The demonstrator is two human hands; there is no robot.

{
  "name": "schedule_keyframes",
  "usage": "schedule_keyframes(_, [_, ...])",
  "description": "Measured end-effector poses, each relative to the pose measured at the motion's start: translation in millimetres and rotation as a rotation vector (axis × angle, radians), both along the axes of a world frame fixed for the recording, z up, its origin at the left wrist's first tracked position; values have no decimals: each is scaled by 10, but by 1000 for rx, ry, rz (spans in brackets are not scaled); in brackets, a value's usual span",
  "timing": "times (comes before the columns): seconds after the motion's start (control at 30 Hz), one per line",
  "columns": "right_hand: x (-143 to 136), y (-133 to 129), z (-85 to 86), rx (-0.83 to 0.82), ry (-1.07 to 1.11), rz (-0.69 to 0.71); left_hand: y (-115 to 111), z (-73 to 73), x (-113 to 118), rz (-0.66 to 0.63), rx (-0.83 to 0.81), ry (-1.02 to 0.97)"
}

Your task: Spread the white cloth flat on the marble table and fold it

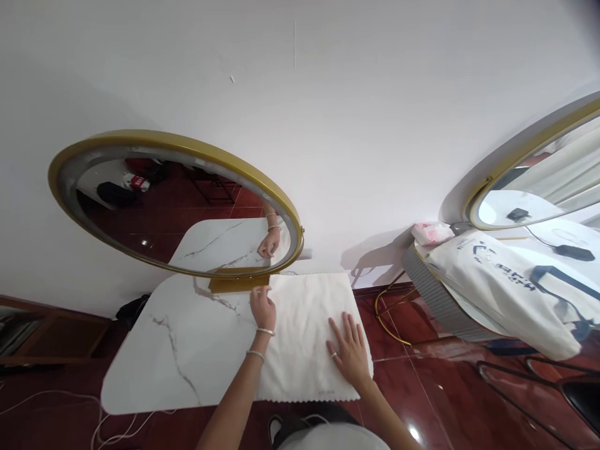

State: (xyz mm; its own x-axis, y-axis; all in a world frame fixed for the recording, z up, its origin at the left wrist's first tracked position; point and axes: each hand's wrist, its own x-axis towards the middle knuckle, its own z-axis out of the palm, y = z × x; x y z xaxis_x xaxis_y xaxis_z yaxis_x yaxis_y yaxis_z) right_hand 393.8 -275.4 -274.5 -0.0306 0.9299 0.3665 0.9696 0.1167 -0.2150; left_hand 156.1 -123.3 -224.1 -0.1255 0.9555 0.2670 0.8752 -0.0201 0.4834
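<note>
White cloth [304,350]: in the head view, we are seeing it lying on the right part of the table [140,369], its scalloped lower edge running along the near side.
Left hand [263,307]: we are bending its fingers at the cloth's upper left edge, beside the gold base [234,285] of the mirror [178,140]; whether they are pinching any cloth, we cannot tell.
Right hand [350,357]: we are resting it palm down near the right edge, fingers open and spread, gripping nothing.
Soft wrinkles: we are judging that light, even pressure is suiting this thin cloth, one hand steadying the edge while the other is easing creases outward; pressing hard would be dragging it askew.
Scalloped edge: we are reckoning that laying it straight, without folding it under, is worth some care.
Grey print [327,392]: we are finding it too small to read, near the lower edge.
Bag [487,269]: we are seeing dark blue lettering, but are not making out a sure word.
Pink pack [432,233]: we are reading no brand there.
</note>
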Motion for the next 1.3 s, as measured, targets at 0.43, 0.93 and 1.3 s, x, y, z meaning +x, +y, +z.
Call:
schedule_keyframes(0.43, [-369, -78, 219, -167, -61, 183, -114, -340, -46, -207, -6, 173])
schedule_keyframes(0.93, [-2292, 154, 502, -481, 164, 648, 145, -224, -2162, -123, -94, 250])
schedule_keyframes(1.3, [-1358, -180, 273, -312, -39, 444, -62, -188, -783, -516, -69, 143])
